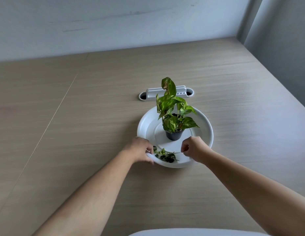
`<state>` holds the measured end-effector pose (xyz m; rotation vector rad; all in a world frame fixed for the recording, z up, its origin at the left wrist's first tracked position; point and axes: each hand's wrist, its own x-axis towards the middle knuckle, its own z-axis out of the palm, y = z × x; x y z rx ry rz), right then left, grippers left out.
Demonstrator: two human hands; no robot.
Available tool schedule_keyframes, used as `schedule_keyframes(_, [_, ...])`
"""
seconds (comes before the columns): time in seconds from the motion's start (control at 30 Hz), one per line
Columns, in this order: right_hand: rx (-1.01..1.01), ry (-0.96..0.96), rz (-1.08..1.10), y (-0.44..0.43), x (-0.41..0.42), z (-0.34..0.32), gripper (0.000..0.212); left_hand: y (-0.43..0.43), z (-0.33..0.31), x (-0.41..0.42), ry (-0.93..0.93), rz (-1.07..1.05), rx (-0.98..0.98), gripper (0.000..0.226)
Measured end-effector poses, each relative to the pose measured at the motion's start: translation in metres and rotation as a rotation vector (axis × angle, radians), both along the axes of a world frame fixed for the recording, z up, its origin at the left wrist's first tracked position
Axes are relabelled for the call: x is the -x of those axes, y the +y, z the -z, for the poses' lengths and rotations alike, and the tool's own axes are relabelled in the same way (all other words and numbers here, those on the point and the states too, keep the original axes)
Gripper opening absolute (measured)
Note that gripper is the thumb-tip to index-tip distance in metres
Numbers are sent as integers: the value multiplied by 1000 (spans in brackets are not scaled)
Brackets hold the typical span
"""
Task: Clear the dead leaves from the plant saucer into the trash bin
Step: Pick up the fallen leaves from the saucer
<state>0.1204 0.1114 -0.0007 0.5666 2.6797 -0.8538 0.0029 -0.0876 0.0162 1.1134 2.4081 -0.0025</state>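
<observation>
A wide white plant saucer point(206, 132) lies on the wooden table with a small black pot point(174, 135) of green variegated leaves standing at its middle. A pile of loose leaves point(165, 155) lies in the saucer's near part. My left hand point(139, 150) grips the saucer's near-left rim, thumb inside by the leaves. My right hand point(195, 148) hovers over the near-right part of the saucer with its fingers curled; I cannot see anything in it. No trash bin is in view.
A white cable grommet point(166, 94) is set into the table point(80, 116) behind the plant. A wall runs along the table's far edge and a curtain hangs at the right. A white rounded edge point(191, 233) shows at the bottom of the view.
</observation>
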Motion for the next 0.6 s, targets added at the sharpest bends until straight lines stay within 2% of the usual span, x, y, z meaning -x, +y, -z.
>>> schedule_keyframes(0.17, [-289, -101, -98, 7, -4, 0, 18, 7, 12, -16, -63, -67, -110, 45])
schedule_keyframes(0.23, [-336, -135, -140, 8, -3, 1, 17, 9, 13, -16, -111, -130, -141, 47])
schedule_keyframes(0.33, [-296, -150, -145, 8, 2, 4, 21, 13, 12, -11, -158, -198, -183, 50])
schedule_keyframes(0.6, [-146, -114, -45, 10, 4, 4, 24, 40, 14, -16, -51, -90, -90, 43])
